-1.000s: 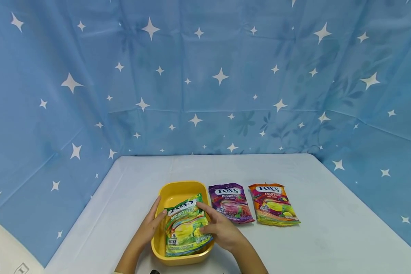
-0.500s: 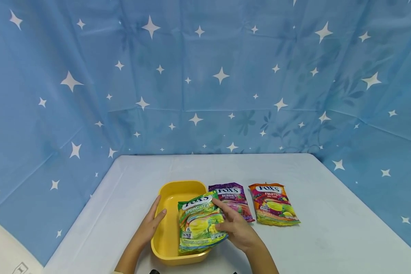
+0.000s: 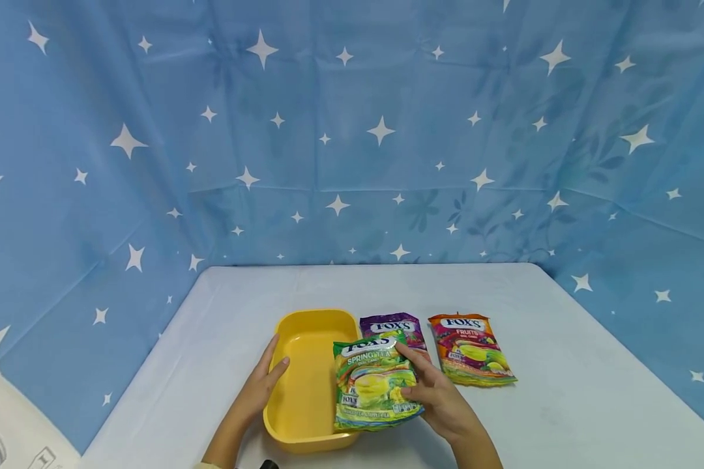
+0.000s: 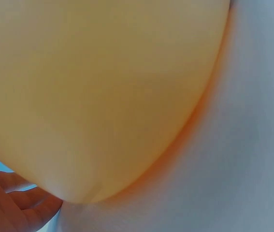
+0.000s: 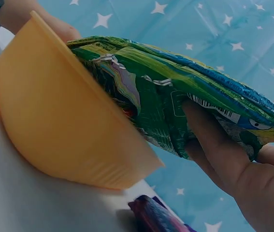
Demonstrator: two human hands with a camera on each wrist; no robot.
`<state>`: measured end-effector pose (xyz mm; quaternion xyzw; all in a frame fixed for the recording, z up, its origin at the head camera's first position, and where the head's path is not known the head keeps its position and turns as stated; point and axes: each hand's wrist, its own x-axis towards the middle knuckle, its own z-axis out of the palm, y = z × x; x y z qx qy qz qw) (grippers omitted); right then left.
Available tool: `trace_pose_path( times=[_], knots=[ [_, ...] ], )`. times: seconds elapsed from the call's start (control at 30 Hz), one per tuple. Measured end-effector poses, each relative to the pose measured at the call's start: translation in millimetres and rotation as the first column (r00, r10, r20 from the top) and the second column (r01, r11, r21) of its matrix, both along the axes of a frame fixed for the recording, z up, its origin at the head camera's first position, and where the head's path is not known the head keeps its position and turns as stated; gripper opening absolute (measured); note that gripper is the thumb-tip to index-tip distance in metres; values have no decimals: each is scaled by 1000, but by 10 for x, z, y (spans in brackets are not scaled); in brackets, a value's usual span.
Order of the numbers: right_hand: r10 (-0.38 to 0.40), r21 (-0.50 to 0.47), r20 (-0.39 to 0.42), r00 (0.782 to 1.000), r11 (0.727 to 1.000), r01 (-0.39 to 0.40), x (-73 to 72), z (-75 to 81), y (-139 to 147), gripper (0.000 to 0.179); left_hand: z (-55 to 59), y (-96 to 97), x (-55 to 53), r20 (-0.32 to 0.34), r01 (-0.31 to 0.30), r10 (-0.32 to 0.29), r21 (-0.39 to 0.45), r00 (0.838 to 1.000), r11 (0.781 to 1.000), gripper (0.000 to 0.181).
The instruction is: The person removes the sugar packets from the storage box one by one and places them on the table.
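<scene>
My right hand (image 3: pixel 448 404) grips a green bag of Fox's Spring Tea candy (image 3: pixel 369 391) by its right side. The bag hangs tilted over the right rim of a yellow plastic tub (image 3: pixel 305 384). In the right wrist view, fingers (image 5: pixel 223 154) press the underside of the bag, whose far end reaches past the tub's rim. On the tub's left side, my left hand (image 3: pixel 255 391) holds the rim, thumb over the edge and the other fingers along the outer wall. The left wrist view shows the tub wall (image 4: pixel 103 96) close up, with curled fingers (image 4: pixel 30 208) at its edge.
Behind the green bag lies a purple bag of Fox's Berries candy (image 3: pixel 412 326), partly covered. To its right an orange-red bag of Fox's Fruits candy (image 3: pixel 472 355) lies flat on the white table (image 3: pixel 563 391). A blue curtain with stars (image 3: pixel 352 130) hangs behind.
The green candy bag has come up out of the tub and shifted right with my right hand, now covering part of the purple bag. My left hand has stayed at the tub's left rim.
</scene>
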<state>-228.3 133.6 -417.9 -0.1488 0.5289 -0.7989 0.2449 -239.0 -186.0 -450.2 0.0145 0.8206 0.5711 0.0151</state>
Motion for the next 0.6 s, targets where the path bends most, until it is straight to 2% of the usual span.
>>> trace_pose_path(
  times=[0.17,0.4,0.6],
  knots=[
    [-25,-30,-24,999,999,24,74,-4,163,73,-10,17,-20,0,8,-8,8,1000,1000,67],
    [-99,-21,22,995,995,99,233,-4,356,71,-6,17,2,-24,7,-7,10,1000,1000,65],
    [-105,-36,-36,994,994,104,303,-112,507,68,-22,2,-7,-31,8,-8,8,999,1000,65]
  ],
)
